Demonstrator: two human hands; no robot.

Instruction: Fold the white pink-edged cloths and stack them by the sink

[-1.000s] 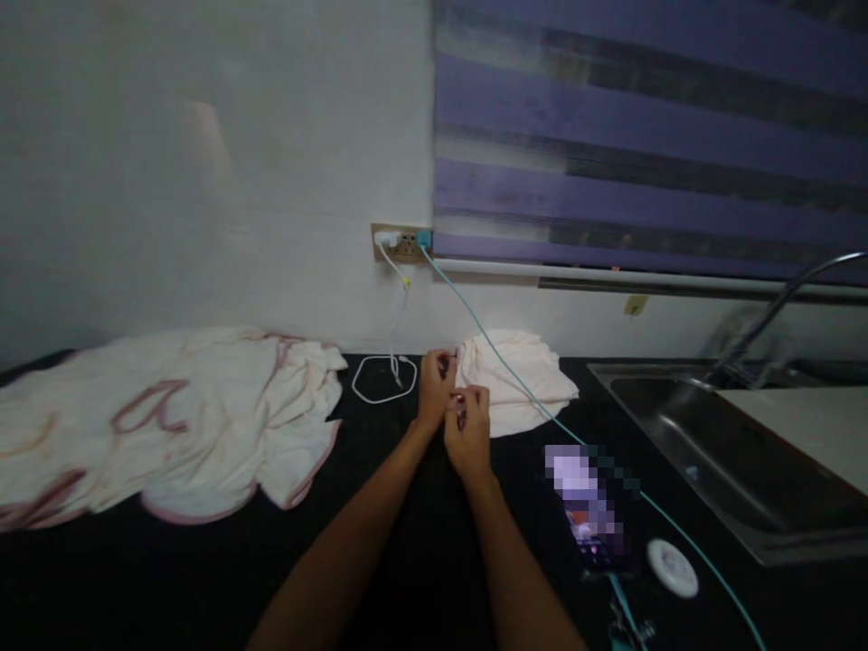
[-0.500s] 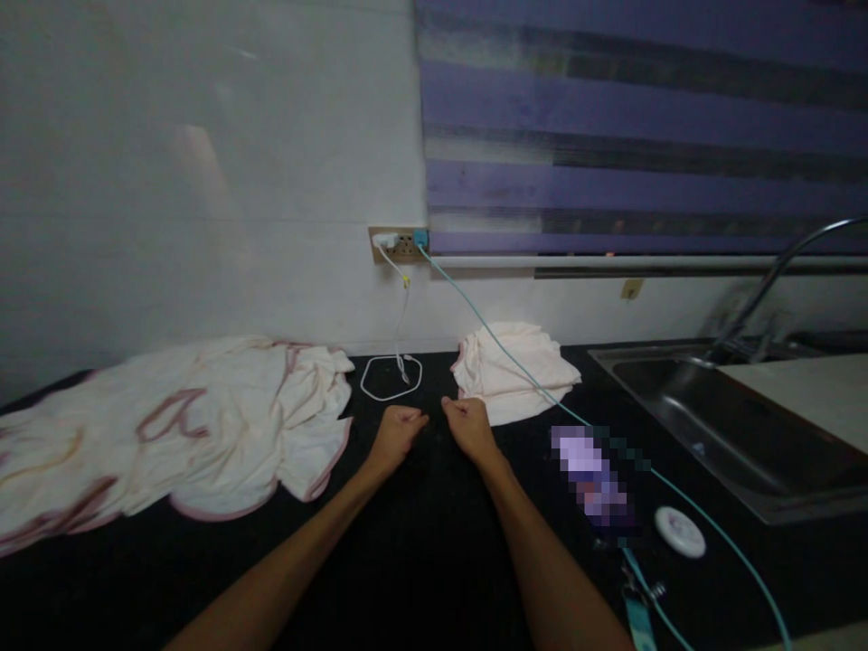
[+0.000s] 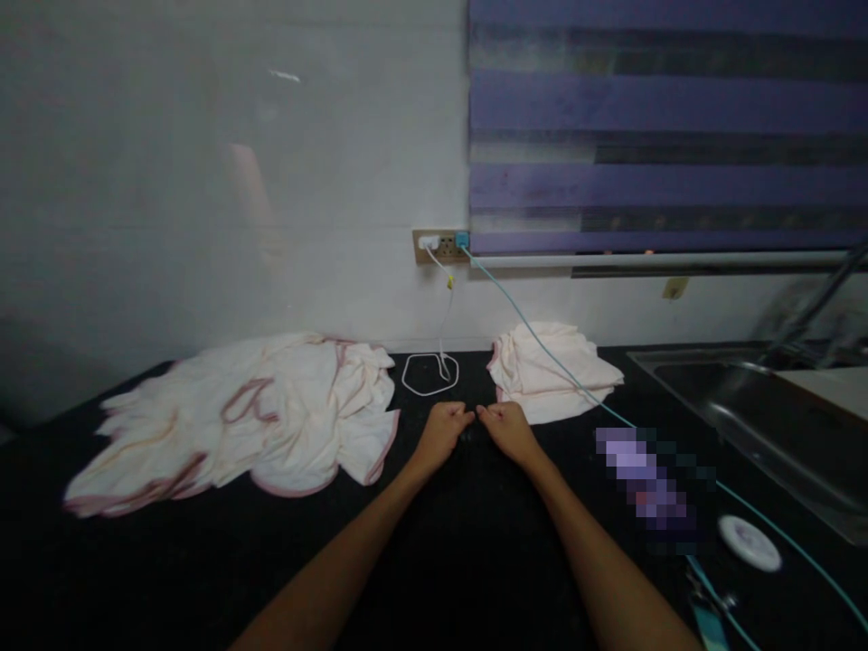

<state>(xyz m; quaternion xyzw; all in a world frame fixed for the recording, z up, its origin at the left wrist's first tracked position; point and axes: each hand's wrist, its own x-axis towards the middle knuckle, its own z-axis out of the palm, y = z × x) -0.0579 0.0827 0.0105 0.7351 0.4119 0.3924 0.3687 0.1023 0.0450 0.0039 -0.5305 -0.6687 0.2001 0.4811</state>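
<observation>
My left hand point(image 3: 442, 432) and my right hand point(image 3: 510, 432) are both closed into fists over the dark countertop point(image 3: 434, 561). Their thumbs point at each other with a narrow gap between them, and nothing shows in either fist. Left of my left hand lies a crumpled cream cloth point(image 3: 298, 407) with pinkish edging, spread wide. Just beyond my right hand is a smaller folded cream cloth point(image 3: 552, 371). A white cable point(image 3: 430, 393) forms a loop on the counter behind my fists.
A teal cable point(image 3: 519, 312) runs from the wall socket point(image 3: 446, 246) across the folded cloth to the right. On that side are a blurred-out purple object point(image 3: 641, 479), a white round disc-like item point(image 3: 750, 542) and a steel sink point(image 3: 800, 443) with a tap.
The view has turned left, so everything sits further right in the picture. My two fists have come closer together. The cloths lie as before.
</observation>
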